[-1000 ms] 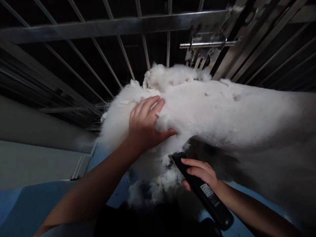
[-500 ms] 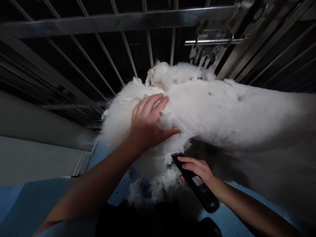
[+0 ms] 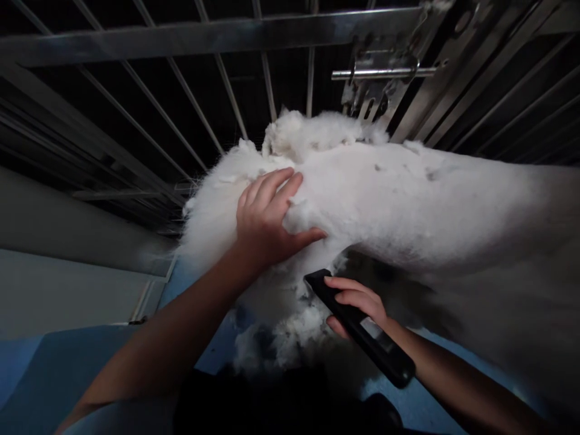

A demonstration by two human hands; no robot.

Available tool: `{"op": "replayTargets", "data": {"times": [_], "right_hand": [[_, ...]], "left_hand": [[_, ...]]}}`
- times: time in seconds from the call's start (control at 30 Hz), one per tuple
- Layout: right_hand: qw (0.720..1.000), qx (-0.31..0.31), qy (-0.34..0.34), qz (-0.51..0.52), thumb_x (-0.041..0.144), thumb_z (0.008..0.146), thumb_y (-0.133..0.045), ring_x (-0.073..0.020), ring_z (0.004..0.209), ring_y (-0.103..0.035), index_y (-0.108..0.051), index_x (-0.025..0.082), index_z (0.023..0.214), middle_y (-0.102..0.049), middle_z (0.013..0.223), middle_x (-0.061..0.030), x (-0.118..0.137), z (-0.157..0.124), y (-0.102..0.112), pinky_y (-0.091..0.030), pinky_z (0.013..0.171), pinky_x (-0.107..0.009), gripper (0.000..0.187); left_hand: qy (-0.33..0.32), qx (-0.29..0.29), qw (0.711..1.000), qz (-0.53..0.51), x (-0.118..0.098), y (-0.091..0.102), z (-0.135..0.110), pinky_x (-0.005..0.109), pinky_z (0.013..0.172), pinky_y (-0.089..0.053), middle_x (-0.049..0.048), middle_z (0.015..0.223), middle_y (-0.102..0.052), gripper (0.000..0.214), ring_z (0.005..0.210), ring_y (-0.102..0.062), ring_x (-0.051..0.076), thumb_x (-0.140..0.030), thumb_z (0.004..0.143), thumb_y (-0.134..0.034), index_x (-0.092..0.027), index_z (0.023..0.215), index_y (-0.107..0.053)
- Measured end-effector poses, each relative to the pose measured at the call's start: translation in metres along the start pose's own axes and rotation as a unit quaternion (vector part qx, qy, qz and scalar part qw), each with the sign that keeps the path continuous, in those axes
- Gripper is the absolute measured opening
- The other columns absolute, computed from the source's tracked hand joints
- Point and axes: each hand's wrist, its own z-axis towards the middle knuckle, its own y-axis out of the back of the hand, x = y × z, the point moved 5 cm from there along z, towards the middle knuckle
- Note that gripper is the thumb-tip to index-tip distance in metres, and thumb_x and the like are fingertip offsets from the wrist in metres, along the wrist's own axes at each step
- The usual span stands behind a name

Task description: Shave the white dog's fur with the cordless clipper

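A white-furred animal [image 3: 389, 199], its body cut short over the back and still fluffy at the left end, stretches across the view. My left hand [image 3: 267, 214] lies on its coat with fingers spread and thumb pointing right. Below it, my right hand [image 3: 362, 302] is wrapped round black hair clippers [image 3: 385, 353] bearing a pale label. The blade end of the clippers touches the fur on the lower side, near the leg. Loose cut fur [image 3: 294, 329] hangs or lies in clumps under the blade. The animal's head is not distinguishable.
Behind the animal stands a metal cage [image 3: 194, 39] with bars and a sliding bolt latch [image 3: 383, 74]. A thick roll of fur [image 3: 317, 130] rests along the animal's back edge. The floor [image 3: 81, 374] is blue, with a pale wall panel [image 3: 67, 296] at left.
The clippers and my right hand have shifted slightly, the blade end moving up and left along the fur. My left hand stays on the coat. The whole view has drifted a little.
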Motion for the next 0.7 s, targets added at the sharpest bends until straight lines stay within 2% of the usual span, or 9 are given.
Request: {"op": "replayTargets", "data": {"times": [0.13,0.3,0.37,0.47,0.53,0.63,0.7], "right_hand": [[0.997,0.065,-0.036,0.038,0.026,0.083,-0.076,-0.0212,0.106,-0.075,-0.059,0.023,0.118,-0.072,0.123,-0.0133,-0.004,-0.001,-0.011,-0.063,0.087,-0.030,0.040],[0.999,-0.012,-0.002,0.052,0.031,0.079,-0.081,-0.0267,0.113,-0.072,-0.054,0.028,0.125,-0.069,0.129,-0.0122,-0.002,0.000,-0.008,-0.063,0.091,-0.038,0.054],[0.999,0.002,-0.011,0.044,0.033,0.081,-0.080,-0.0251,0.112,-0.073,-0.054,0.028,0.125,-0.069,0.130,-0.0120,-0.003,-0.001,-0.015,-0.063,0.091,-0.037,0.052],[0.997,0.062,-0.016,0.033,0.036,0.085,-0.077,-0.0213,0.109,-0.074,-0.055,0.026,0.125,-0.069,0.128,-0.0126,-0.003,-0.006,-0.028,-0.063,0.088,-0.031,0.047],[0.998,0.060,-0.011,0.027,0.037,0.084,-0.078,-0.0221,0.112,-0.073,-0.054,0.025,0.126,-0.069,0.130,-0.0132,-0.002,-0.008,-0.028,-0.063,0.091,-0.033,0.050],[1.000,0.019,0.001,0.013,0.037,0.084,-0.078,-0.0239,0.115,-0.071,-0.052,0.026,0.127,-0.068,0.131,-0.0137,0.001,-0.004,-0.023,-0.063,0.092,-0.036,0.051],[0.999,0.048,0.012,-0.009,0.034,0.088,-0.074,-0.0228,0.110,-0.073,-0.054,0.025,0.123,-0.068,0.130,-0.0148,0.006,0.000,-0.026,-0.064,0.086,-0.033,0.042]], "left_hand": [[-0.005,0.004,1.000,-0.009,0.001,-0.001,-0.001,0.046,0.107,-0.040,0.0147,0.131,-0.063,0.095,0.123,-0.058,0.033,-0.092,0.075,-0.043,-0.017,0.132,-0.059],[-0.011,0.004,1.000,-0.022,0.003,-0.002,-0.001,0.045,0.107,-0.040,0.0159,0.134,-0.062,0.095,0.125,-0.056,0.034,-0.091,0.074,-0.047,-0.017,0.133,-0.058],[-0.013,-0.002,1.000,-0.015,0.002,-0.002,0.000,0.045,0.107,-0.040,0.0156,0.132,-0.062,0.096,0.124,-0.057,0.034,-0.092,0.073,-0.045,-0.017,0.132,-0.059],[-0.010,-0.004,1.000,-0.003,0.002,-0.002,0.001,0.046,0.106,-0.041,0.0151,0.131,-0.063,0.096,0.122,-0.059,0.033,-0.093,0.074,-0.042,-0.017,0.131,-0.060],[-0.004,0.005,1.000,-0.001,0.003,-0.002,0.001,0.046,0.106,-0.041,0.0152,0.132,-0.063,0.096,0.123,-0.058,0.033,-0.092,0.075,-0.042,-0.017,0.131,-0.060],[-0.004,0.009,1.000,-0.010,0.005,-0.003,0.000,0.045,0.106,-0.040,0.0156,0.132,-0.062,0.095,0.124,-0.057,0.034,-0.092,0.074,-0.044,-0.017,0.131,-0.060],[-0.009,0.005,1.000,-0.011,0.005,-0.002,0.000,0.045,0.106,-0.040,0.0154,0.132,-0.063,0.095,0.123,-0.058,0.034,-0.092,0.074,-0.044,-0.017,0.131,-0.060]]}}
